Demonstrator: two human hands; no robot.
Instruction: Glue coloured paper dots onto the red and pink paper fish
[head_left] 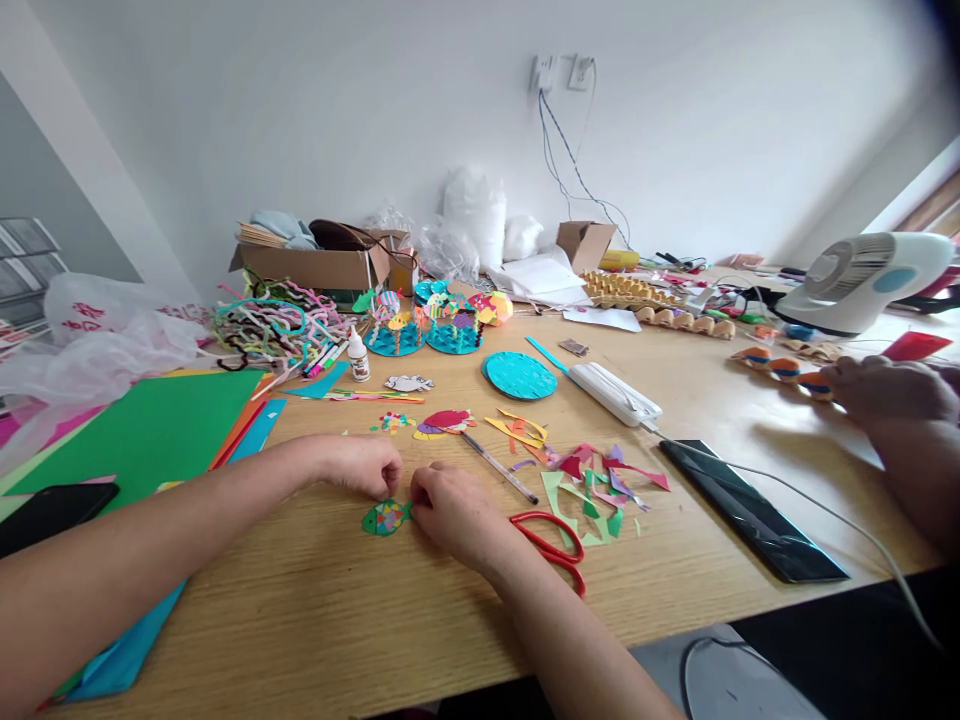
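Note:
A small green paper fish decorated with coloured paper bits lies flat on the wooden table in front of me. My left hand is just above it, fingertips pinched and pointing down; whatever they hold is too small to make out. My right hand is closed at the fish's tail, its fingertips on the tail end. Tiny coloured paper pieces lie beyond my hands, beside red, yellow and purple paper fish shapes. A pen and red-handled scissors rest to the right of my right hand.
Paper scraps and a black tablet-like slab lie to the right. A glue bottle stands behind, near blue discs and finished fish models. Coloured sheets cover the left. Another person's hand works at right, near a fan.

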